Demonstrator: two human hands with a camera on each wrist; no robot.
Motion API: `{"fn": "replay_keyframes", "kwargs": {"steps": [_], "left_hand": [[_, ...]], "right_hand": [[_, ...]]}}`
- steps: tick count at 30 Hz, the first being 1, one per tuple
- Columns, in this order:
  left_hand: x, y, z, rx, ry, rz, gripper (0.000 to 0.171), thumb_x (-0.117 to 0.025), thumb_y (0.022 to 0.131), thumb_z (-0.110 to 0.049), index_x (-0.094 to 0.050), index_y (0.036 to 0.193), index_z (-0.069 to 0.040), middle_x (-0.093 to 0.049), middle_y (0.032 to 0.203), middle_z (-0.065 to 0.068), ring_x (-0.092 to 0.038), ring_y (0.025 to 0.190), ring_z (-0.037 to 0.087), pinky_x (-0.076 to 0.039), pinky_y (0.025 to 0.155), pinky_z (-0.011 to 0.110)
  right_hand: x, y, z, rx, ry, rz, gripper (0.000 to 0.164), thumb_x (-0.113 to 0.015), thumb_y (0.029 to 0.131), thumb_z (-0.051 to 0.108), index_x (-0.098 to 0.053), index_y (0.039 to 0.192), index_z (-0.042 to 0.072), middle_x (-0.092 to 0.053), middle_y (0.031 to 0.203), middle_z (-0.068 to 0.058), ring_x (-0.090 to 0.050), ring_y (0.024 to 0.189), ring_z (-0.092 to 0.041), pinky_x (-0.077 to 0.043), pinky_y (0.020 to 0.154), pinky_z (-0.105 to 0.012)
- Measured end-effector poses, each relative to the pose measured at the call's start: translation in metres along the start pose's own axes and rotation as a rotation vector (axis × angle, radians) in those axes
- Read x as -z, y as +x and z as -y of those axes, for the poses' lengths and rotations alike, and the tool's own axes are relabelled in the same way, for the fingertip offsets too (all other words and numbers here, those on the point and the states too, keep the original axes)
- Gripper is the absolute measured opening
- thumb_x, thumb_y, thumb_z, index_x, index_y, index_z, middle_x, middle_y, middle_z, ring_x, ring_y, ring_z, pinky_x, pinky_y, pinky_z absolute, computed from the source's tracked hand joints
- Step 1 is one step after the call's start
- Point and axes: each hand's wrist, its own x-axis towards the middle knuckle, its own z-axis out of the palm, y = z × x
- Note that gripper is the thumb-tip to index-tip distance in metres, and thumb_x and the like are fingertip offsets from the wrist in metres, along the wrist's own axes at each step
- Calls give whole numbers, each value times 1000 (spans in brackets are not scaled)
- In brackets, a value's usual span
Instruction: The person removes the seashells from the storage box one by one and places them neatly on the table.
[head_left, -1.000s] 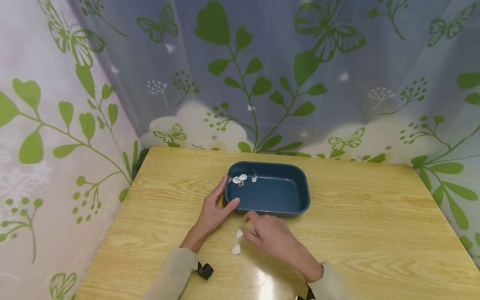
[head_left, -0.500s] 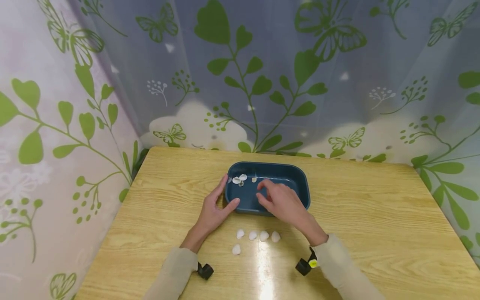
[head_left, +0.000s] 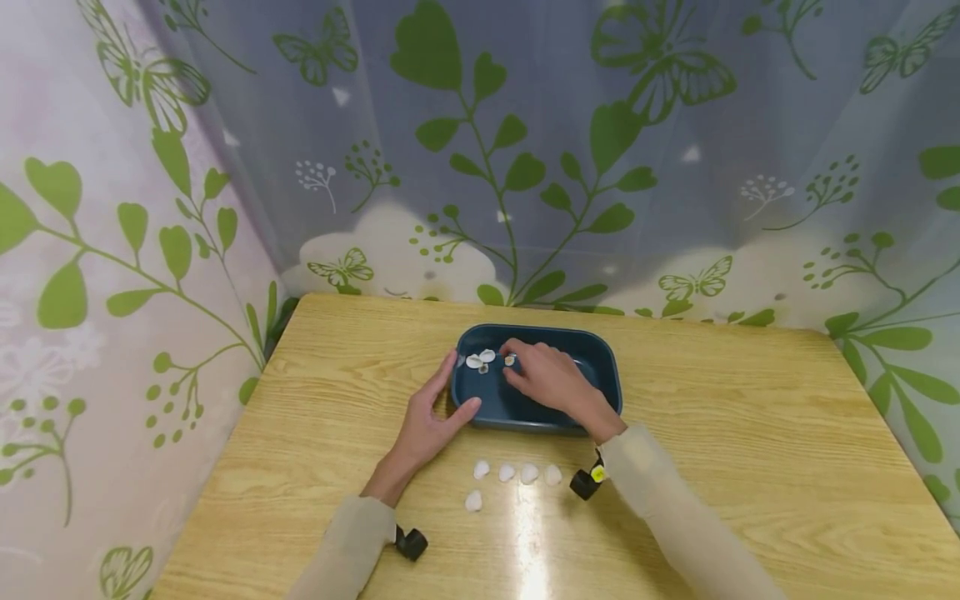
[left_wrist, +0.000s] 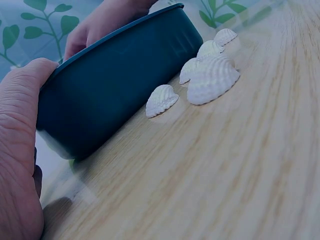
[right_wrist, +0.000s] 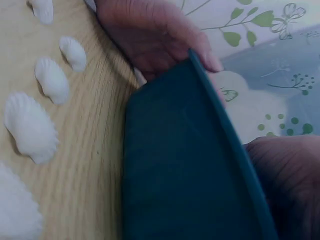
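My left hand [head_left: 426, 427] holds the left end of a dark blue rectangular tray [head_left: 493, 407], its thumb at the front rim and the fingers along the side. My right hand [head_left: 551, 379] is inside the tray. Its thumb and forefinger stand apart on either side of a small yellowish piece [head_left: 509, 361], perhaps a shell; contact cannot be made out. White shells [head_left: 474, 361] and a small darker piece [head_left: 483, 368] lie together at the tray's left end. In the right wrist view, the tray wall [right_wrist: 170, 160] hides my right fingertips.
In front of the tray, several ribbed white seashells [head_left: 529, 473] lie in a row on the wooden table [head_left: 750, 450]. One more shell [head_left: 473, 501] sits nearer me. A patterned curtain [head_left: 360, 125] hangs behind the table and along its left.
My right hand has gone from the row of shells on the table into the tray, then leftward to the small yellowish piece. My left hand has stayed on the tray.
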Motion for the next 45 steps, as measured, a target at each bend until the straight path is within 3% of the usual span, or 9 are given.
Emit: {"fn": "replay_keyframes", "kwargs": {"steps": [7, 16, 19, 23, 26, 33, 39, 45], "left_hand": [[1, -1, 1, -4, 9, 2, 82, -75, 99, -27, -29, 166, -20, -29, 169, -6, -25, 157, 14, -23, 128, 39], [2, -2, 0, 7, 8, 3, 82, -75, 99, -28, -29, 166, -20, -29, 170, -7, -25, 157, 14, -23, 128, 38], [2, -2, -1, 6, 7, 2, 82, -75, 99, -28, -29, 166, -20, -29, 170, -6, -25, 157, 14, -23, 128, 39], [2, -2, 0, 2, 6, 4, 82, -75, 99, -28, -29, 166, -20, -29, 170, -6, -25, 157, 15, -23, 129, 40], [3, -2, 0, 3, 10, 8, 82, -75, 99, -29, -29, 166, -20, -28, 170, -6, -24, 157, 14, -23, 129, 40], [1, -1, -1, -1, 18, 9, 82, -74, 100, -28, -29, 166, -17, -29, 170, -3, -24, 158, 17, -23, 129, 42], [0, -1, -2, 9, 22, 4, 82, -74, 100, -29, -29, 166, -17, -28, 170, -3, -24, 158, 18, -23, 129, 43], [1, 0, -1, 18, 28, 8, 81, -74, 100, -31, -28, 167, -20, -28, 170, -7, -24, 157, 14, -23, 129, 40]], "right_hand": [[-7, 16, -4, 44, -52, 72, 42, -63, 105, 16, -60, 146, 11, -49, 56, 4, -38, 43, -10, -25, 41, -23], [-13, 28, -5, 32, -94, 178, 49, -58, 107, 13, -51, 155, 17, -47, 54, 2, -35, 43, -10, -26, 42, -24], [-14, 29, -5, 35, -108, 167, 45, -60, 106, 13, -56, 151, 16, -54, 61, -1, -40, 45, -12, -27, 42, -25], [-15, 29, -5, 42, -111, 147, 38, -63, 105, 13, -64, 143, 15, -72, 87, -5, -49, 51, -11, -31, 44, -24], [-16, 29, -6, 44, -104, 132, 30, -64, 104, 13, -70, 134, 14, -75, 102, -6, -52, 55, -11, -34, 45, -24], [-17, 26, -7, 27, -79, 125, 20, -62, 106, 14, -74, 122, 13, -76, 104, -5, -59, 63, -12, -44, 50, -27], [-13, 24, -2, 28, -35, 214, 21, -56, 109, 14, -73, 119, 11, -74, 106, -4, -64, 76, -12, -55, 65, -31], [-8, 23, -2, 68, 28, 296, 22, -51, 110, 10, -72, 117, 8, -72, 105, -4, -60, 73, -11, -57, 74, -36]]}}
